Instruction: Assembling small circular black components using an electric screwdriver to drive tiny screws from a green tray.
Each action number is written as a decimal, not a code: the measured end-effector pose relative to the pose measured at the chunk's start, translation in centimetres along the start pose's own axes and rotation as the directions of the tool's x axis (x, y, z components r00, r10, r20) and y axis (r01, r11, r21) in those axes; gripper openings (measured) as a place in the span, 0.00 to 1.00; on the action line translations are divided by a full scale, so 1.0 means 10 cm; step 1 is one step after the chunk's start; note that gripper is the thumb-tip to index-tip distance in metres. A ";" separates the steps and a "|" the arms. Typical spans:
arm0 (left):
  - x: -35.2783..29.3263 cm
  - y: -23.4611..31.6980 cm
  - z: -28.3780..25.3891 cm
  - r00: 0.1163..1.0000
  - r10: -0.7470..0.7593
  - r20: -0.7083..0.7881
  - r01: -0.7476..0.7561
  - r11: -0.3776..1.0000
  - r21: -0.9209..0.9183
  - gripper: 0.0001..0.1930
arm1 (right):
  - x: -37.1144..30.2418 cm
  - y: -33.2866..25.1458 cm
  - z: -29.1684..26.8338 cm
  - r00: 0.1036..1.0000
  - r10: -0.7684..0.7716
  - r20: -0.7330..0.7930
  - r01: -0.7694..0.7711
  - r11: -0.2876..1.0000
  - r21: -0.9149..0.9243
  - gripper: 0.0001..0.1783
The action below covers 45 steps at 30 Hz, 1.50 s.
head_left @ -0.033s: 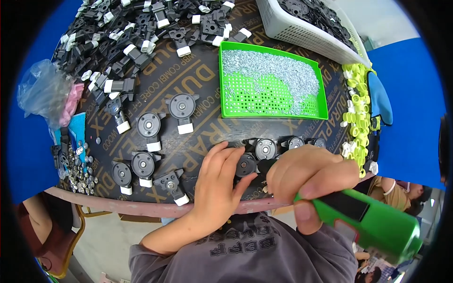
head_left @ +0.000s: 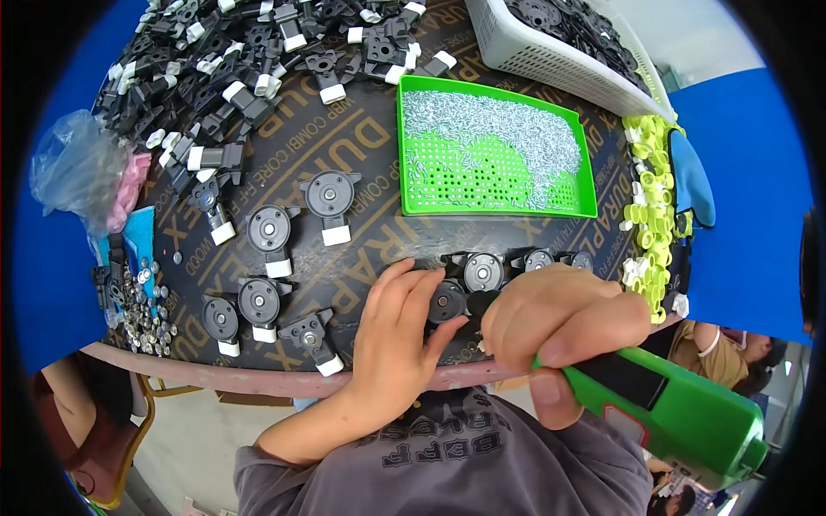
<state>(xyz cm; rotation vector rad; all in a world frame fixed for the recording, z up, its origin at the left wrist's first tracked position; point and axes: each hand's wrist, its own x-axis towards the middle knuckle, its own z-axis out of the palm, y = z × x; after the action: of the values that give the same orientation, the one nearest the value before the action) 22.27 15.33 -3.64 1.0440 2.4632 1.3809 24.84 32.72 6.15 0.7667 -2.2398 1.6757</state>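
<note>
My right hand [head_left: 559, 322] is wrapped round a green electric screwdriver [head_left: 680, 413] with a dark panel on its side. Its dark front end points left, at a black round plastic part [head_left: 447, 301]. My left hand [head_left: 400, 318] holds that part against the table, thumb on the near side and fingers on the far side. Exactly where the tip touches is hidden. Just beyond my hands lie similar black discs, such as this black disc assembly [head_left: 484, 271]. Left of my left hand are several more with white ends, including one black piece [head_left: 314, 338] without a round cover.
A green perforated tray [head_left: 499, 212] of small silver screws stands beyond my hands. Behind it is a white basket [head_left: 559, 73] of black discs. Black-and-white parts [head_left: 249, 103] pile up far left, metal buttons [head_left: 155, 322] near left. Yellow rings [head_left: 654, 224] line the right edge.
The rear of the green screwdriver has shifted slightly in my right hand's grip. My left hand and the part it holds stay in place.
</note>
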 end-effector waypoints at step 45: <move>0.01 0.00 0.03 0.998 0.044 0.042 -0.041 0.997 -0.067 0.27 | -0.02 0.71 -0.51 0.695 -0.112 -0.710 0.066 0.994 -0.093 0.14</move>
<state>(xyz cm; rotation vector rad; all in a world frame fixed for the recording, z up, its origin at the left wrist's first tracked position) 22.29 15.59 -3.80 1.1062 2.3606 1.4261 20.52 39.02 1.84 0.1308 -1.6453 1.4895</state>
